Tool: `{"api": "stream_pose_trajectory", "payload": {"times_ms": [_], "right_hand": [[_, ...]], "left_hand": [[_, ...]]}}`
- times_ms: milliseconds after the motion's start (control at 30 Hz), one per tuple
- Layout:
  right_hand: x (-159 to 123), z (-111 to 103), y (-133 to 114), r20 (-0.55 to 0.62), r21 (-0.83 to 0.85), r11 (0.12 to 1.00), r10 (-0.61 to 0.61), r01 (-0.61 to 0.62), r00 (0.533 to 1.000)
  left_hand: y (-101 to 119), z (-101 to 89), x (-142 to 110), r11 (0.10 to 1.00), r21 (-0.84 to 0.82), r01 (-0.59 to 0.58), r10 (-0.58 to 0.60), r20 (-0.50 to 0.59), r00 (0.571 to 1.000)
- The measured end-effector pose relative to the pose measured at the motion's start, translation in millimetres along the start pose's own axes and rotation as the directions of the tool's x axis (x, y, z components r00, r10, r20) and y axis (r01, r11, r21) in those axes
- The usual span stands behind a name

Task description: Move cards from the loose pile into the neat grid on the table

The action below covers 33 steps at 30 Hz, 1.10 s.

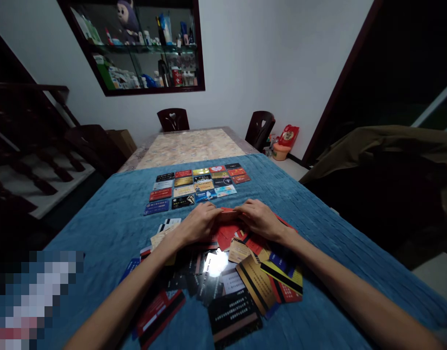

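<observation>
Pinching a thin card (228, 212), nearly edge-on, between the fingers of the left hand (201, 222) and right hand (261, 219), at the far edge of a loose, overlapping pile of glossy rectangles (235, 313). Facing neat, flat rows of cards (203, 185). Working over wrinkled blue cloth (102, 228), with wide margins toward both side edges. Beyond its far hem, giving way to the desk's (190, 146) pale, patterned top.

Nineteen glossy, multicoloured rectangular plastic cards (184, 191) in four rows; apparently over a dozen loose, overlapping plastic cards (235, 311), overlap hiding the exact number; two dark-brown wooden chairs with heart-shaped cutouts (172, 125); one purple plush toy (129, 23).
</observation>
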State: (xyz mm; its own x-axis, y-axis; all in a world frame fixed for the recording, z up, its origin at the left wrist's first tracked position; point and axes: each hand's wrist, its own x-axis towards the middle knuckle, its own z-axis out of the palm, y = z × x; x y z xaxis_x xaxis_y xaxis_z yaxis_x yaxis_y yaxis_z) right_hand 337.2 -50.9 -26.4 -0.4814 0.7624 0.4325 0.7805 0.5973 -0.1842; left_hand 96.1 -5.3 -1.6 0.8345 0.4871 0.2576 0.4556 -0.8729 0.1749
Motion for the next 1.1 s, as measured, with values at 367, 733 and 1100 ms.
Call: {"api": "stream_pose_trajectory", "payload": {"times_ms": [367, 733, 1100], "right_hand": [[-3, 14, 5, -0.071, -0.033, 0.999, 0.009, -0.012, 0.997], [-4, 14, 4, -0.085, -0.077, 0.997, -0.018, 0.012, 0.996], [0, 12, -4, -0.115, -0.152, 0.988, -0.045, 0.027, 0.992]], "left_hand": [[-1, 5.8, -1, 0.999, -0.033, 0.035, -0.036, -0.024, 0.999], [1, 7.0, 0, 0.997, -0.051, 0.06, -0.063, -0.06, 0.996], [-2, 9.8, -1, 0.973, -0.157, 0.167, -0.192, -0.159, 0.969]]}}
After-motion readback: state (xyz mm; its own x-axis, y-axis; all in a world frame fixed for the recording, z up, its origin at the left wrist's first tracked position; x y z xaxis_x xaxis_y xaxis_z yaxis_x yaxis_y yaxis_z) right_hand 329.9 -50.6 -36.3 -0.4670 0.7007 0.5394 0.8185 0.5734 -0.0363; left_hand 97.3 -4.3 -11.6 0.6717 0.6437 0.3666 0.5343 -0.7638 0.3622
